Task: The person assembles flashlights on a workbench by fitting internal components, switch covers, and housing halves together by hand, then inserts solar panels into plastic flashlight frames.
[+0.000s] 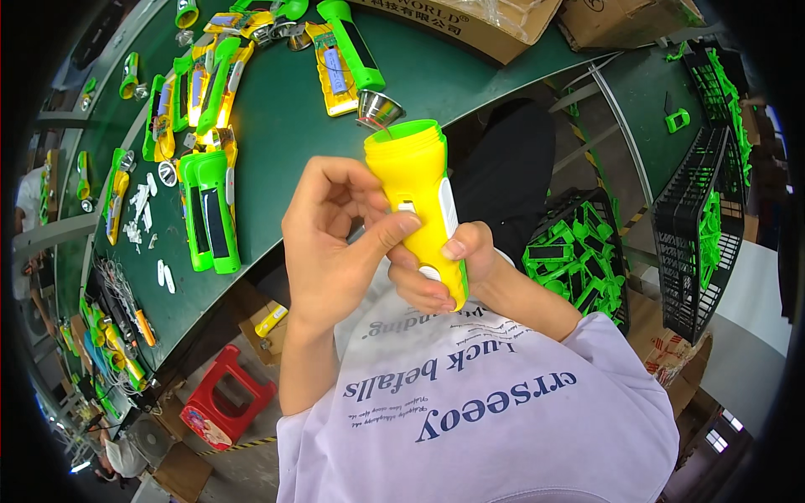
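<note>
Both hands hold a yellow and green flashlight body (417, 180) tilted in front of my chest, its wide threaded end up and uncapped. My right hand (449, 264) is closed round its lower part, fingers wrapped across the narrow end. Against its left side my left hand (344, 230) is closed, thumb pressed beside the small white switch (407, 207); its other fingertips are partly hidden. A silver reflector cup (379, 109) lies just above the uncapped end, with a thin wire between them. Beyond it rest a green housing half with a dark panel (350, 46) and a yellow half with a battery (335, 71).
On the green table (277, 142) lie several flashlight halves (210, 210) and white plastic pieces (141, 210). Cardboard boxes (495, 29) stand at the back. At right are a black crate of green parts (579, 251) and another black crate (700, 235). A red stool (226, 398) stands lower left.
</note>
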Available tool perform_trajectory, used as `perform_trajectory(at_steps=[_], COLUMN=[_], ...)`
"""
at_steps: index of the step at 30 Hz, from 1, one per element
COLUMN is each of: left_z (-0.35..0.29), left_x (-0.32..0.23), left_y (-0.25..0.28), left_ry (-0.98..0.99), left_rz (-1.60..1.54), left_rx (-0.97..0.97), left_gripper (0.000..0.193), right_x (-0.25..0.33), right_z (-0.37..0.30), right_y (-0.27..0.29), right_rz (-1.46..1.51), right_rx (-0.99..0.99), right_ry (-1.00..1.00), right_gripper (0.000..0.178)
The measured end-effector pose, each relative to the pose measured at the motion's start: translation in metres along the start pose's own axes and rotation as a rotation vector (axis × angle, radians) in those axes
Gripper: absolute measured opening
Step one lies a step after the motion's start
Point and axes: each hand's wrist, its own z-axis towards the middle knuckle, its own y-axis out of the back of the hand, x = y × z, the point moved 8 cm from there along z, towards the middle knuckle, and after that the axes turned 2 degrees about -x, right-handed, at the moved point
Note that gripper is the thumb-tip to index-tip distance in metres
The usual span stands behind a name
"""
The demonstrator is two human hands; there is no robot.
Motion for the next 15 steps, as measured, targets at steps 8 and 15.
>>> perform_trajectory(at_steps=[8, 15], left_z=[-0.009, -0.011], left_x=[0.053, 0.066], left_y=[-0.006, -0.011], left_ry=[0.519, 0.446], left_rz=[-0.208, -0.321], left_rx=[0.226, 0.205], left_gripper=[0.038, 0.037], right_x=[-0.013, -0.011], right_z=[-0.003, -0.004], right_y=[0.006, 0.003], right_rz=[0.003, 0.067], right_rx=[-0.143, -0.102], right_ry=[-0.058, 0.009], right_gripper=[0.028, 0.029])
